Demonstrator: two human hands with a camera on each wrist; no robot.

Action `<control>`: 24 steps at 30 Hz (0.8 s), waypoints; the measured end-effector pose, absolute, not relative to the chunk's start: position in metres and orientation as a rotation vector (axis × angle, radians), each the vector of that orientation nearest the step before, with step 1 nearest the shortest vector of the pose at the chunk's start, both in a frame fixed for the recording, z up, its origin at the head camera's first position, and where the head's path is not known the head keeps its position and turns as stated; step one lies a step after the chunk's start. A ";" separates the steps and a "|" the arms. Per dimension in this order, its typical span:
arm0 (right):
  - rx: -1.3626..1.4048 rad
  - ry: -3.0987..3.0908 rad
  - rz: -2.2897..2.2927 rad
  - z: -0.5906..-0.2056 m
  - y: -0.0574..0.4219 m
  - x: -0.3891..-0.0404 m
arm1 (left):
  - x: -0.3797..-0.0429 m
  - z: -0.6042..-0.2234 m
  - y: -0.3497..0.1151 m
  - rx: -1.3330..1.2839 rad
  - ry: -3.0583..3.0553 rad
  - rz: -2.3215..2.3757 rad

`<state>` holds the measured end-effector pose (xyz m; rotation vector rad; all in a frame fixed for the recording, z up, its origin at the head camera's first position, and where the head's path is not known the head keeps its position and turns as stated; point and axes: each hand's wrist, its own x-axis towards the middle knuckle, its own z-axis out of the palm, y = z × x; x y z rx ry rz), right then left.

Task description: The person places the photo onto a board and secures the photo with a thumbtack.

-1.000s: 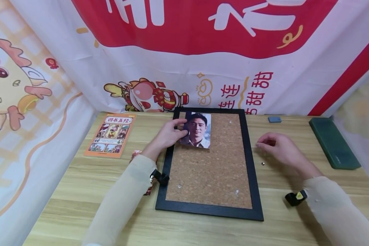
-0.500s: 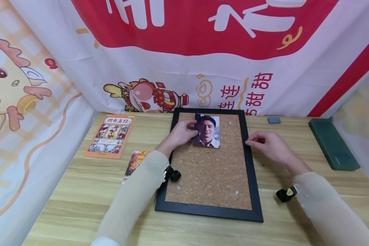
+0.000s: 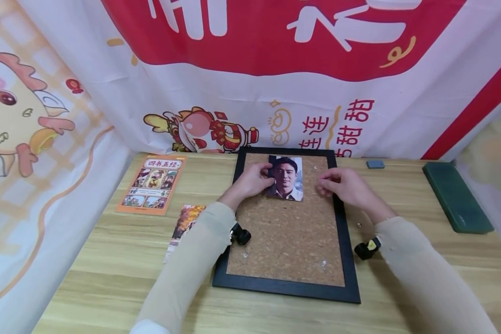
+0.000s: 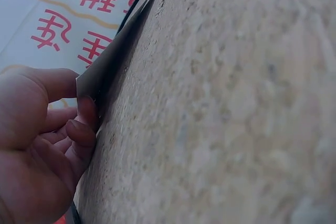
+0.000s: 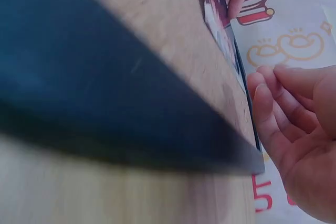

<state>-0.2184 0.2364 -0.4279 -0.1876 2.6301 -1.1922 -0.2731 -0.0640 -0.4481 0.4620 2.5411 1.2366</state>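
A light wood-grain table (image 3: 108, 273) carries a rectangular corkboard with a flat black frame (image 3: 290, 236). Behind the board hangs a white cloth backdrop with a broad red panel (image 3: 254, 41) and cartoon prints; more printed cloth walls in both sides. Left of the board lie an orange booklet with comic-style panels (image 3: 152, 185) and, nearer its edge, a glossy autumn-coloured picture (image 3: 187, 222) partly under the left sleeve. Right of the board are a small blue block (image 3: 375, 164), a tiny shiny piece (image 3: 359, 225) and, farther out, a long dark-green case (image 3: 457, 197). Small clear bits dot the board's corners.

The portrait photo of a person in a light collared shirt (image 3: 291, 183) is over the board's upper part. The left hand (image 3: 250, 180) reaches across the board's left side and pinches the photo's left edge, raised off the cork. The right hand (image 3: 344, 186) hangs over the board's right frame, near the photo, thumb and fingertips drawn together; whether they hold anything cannot be told.
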 end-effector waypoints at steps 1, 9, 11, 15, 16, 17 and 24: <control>-0.175 2.620 -1.200 -0.427 0.233 -0.222 | -0.273 -0.448 -0.064 0.463 2.542 1.239; -0.133 2.520 -1.429 -0.431 0.201 -0.256 | -0.272 -0.449 -0.065 0.457 2.552 1.241; -0.106 2.470 -1.514 -0.433 0.193 -0.266 | -0.271 -0.449 -0.066 0.459 2.560 1.240; -0.048 2.410 -1.580 -0.436 0.179 -0.281 | -0.270 -0.451 -0.065 0.442 2.557 1.238; -0.046 2.404 -1.580 -0.437 0.176 -0.284 | -0.270 -0.451 -0.065 0.437 2.554 1.236; -0.038 2.405 -1.574 -0.438 0.173 -0.286 | -0.270 -0.452 -0.065 0.433 2.549 1.236; 0.002 2.447 -1.529 -0.438 0.158 -0.304 | -0.271 -0.451 -0.064 0.431 2.553 1.221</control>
